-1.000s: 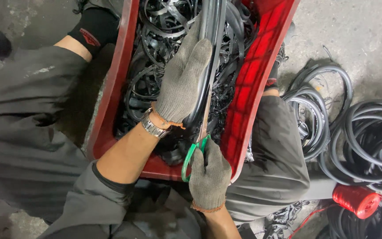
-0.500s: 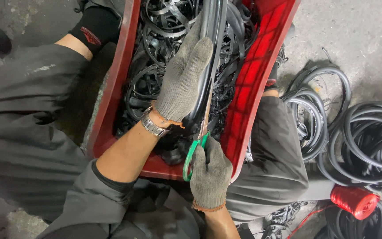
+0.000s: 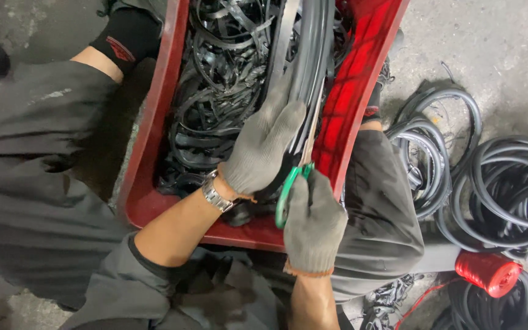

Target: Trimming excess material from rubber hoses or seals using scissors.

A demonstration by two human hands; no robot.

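Left hand [image 3: 264,146], grey knit glove, fingers curled around a thick black rubber tube [image 3: 310,61]; the tube's long axis runs from the palm away over the red plastic crate [image 3: 154,134], near its right wall. Right hand [image 3: 314,223], same glove, closed around green-handled scissors [image 3: 294,180], blades laid alongside the tube just beside the left hand. Crate holds tangled, flat black rubber strips [image 3: 215,104].

A workshop floor: stained bare concrete [image 3: 496,43], heaped black rubber rings [image 3: 508,189], a red crate [image 3: 154,122] of rubber offcuts.
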